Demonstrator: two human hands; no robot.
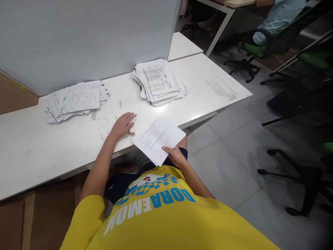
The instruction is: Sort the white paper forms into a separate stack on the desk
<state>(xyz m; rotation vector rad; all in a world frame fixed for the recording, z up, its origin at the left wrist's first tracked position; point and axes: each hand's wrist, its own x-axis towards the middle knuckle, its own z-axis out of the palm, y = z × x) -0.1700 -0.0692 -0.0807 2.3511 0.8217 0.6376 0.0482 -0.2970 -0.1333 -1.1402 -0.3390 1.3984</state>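
Observation:
My right hand [176, 156] grips a few sheets of paper [158, 137] by their near edge, thumb on top. These printed sheets are slightly fanned and tilt over the table's front edge. My left hand [123, 125] lies over the white table with its fingers stretched out and a little apart. Under and beside those fingers is a small cream-coloured block, perhaps a stapler [132, 130], partly covered by the hand. Whether the fingers touch it I cannot tell.
A pile of printed papers [157, 81] lies at the back of the white table [203, 100], with another loose pile [78, 100] farther left. A grey partition [91, 34] stands behind. Cardboard [15, 93] is at left. Office chairs and a seated person [278, 21] are at right.

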